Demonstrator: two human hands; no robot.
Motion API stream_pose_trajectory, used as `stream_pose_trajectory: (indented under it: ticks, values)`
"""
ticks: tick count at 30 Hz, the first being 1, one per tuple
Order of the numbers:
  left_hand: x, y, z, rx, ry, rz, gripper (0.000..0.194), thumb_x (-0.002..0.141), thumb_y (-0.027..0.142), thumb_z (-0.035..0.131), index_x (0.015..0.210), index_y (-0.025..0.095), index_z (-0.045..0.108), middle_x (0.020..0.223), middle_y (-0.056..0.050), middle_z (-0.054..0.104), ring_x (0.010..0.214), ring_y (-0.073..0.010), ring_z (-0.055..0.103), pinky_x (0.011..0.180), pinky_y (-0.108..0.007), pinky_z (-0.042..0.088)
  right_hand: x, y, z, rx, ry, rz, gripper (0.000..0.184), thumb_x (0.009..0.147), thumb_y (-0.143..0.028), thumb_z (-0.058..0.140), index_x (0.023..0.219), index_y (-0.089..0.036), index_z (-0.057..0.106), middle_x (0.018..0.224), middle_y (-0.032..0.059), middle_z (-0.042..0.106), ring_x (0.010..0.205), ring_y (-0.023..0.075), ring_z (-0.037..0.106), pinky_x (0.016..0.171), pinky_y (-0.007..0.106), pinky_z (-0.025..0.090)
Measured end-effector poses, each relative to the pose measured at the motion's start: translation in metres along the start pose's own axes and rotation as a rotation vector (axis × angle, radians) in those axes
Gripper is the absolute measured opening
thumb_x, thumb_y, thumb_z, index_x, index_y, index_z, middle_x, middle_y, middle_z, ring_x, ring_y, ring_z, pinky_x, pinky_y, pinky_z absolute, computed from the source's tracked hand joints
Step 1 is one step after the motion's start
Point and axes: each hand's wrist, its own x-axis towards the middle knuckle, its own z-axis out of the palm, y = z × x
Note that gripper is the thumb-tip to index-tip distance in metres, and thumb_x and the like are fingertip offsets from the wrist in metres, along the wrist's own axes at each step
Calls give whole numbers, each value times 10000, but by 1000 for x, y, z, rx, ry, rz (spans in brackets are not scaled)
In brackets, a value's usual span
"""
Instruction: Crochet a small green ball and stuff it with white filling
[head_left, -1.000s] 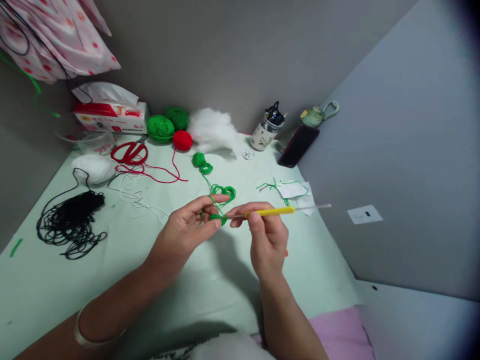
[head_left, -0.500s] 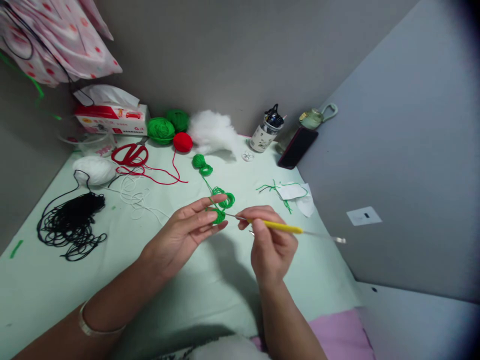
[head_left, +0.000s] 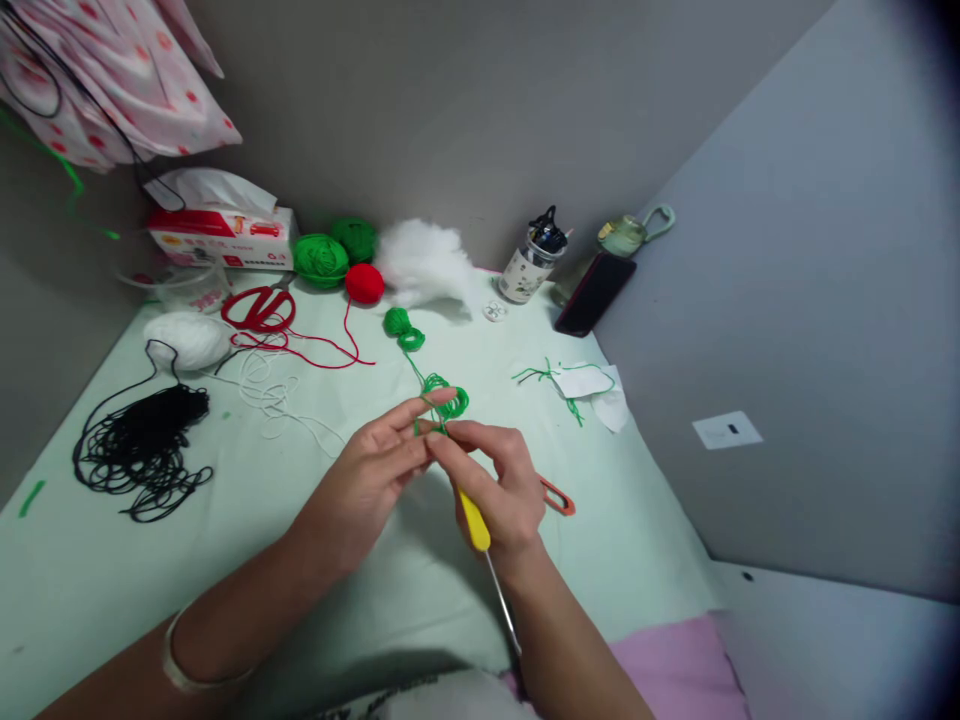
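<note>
Between the fingertips of my left hand is a small green crochet piece, mostly hidden by the fingers. Green yarn runs over the raised left index finger. My right hand is closed around a crochet hook with a yellow handle; its metal rear end points down toward my right wrist. The right thumb and index fingertips press close against the piece, so the hook's working tip cannot be made out. Just beyond my fingers lies a loose coil of green yarn, linked to a small green ball.
Red scissors, a white yarn ball and tangled black yarn lie left. Along the back are a tissue box, a red ball, white stuffing, a pen cup and a phone. An orange-handled tool is beside my right hand.
My right hand has moved left to the green piece, its fingertips now meeting my left ones. The crochet hook has swung from pointing rightward to pointing down toward me, uncovering the orange-handled tool.
</note>
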Motion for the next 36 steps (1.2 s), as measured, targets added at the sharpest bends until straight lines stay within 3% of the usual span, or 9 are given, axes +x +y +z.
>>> stream_pose_trajectory:
  ticks: [1,3,6,8,13,21,32,36]
  values:
    - [1,1,-1,-41,-21,-56,391,824,244,800,1212,241,754,892,-5,714,859,-119,642,857,-233,503,0,1,-1,10,18,-2,409,924,-85,627,1234,-333,726,1094,67,748,949,208,699,773,370,592]
    - [1,5,-2,-82,-42,-109,341,831,234,781,1171,213,772,919,-20,716,887,-132,652,936,-278,510,3,2,-2,168,98,125,332,940,-101,614,1157,-308,757,1008,57,753,895,198,693,734,356,579]
    - [1,7,-2,-23,-33,-36,306,840,214,765,1146,222,779,967,-18,729,913,-137,650,1004,-314,481,9,3,-2,536,191,403,201,972,-187,608,1004,-274,786,894,39,728,718,153,640,621,312,534]
    - [0,5,-1,74,-22,49,318,837,222,780,1153,250,772,979,-8,738,939,-144,647,982,-297,468,11,3,1,680,166,488,173,974,-236,624,974,-273,792,893,36,726,686,141,615,601,300,512]
    - [-1,-1,0,253,12,168,348,862,288,787,1206,305,740,1029,2,743,1005,-158,634,967,-291,443,10,2,7,573,110,488,159,954,-241,661,983,-290,809,946,38,768,779,162,628,685,318,509]
    - [-1,1,0,215,-21,117,412,866,293,781,1268,292,693,1023,-11,722,1016,-182,641,981,-330,441,8,8,9,680,100,545,153,960,-263,651,958,-272,804,968,47,752,759,150,620,649,302,503]
    - [-2,3,4,129,-16,-18,449,843,275,759,1288,270,699,963,-27,664,964,-197,578,1003,-372,378,12,8,4,860,196,745,165,935,-365,687,903,-233,780,822,10,681,671,106,618,647,250,513]
    - [-3,6,3,23,-78,-83,410,835,243,741,1245,226,732,1012,-48,667,953,-189,580,1022,-374,384,17,8,-1,881,207,783,190,904,-376,718,839,-204,767,744,3,647,626,100,585,624,240,499]
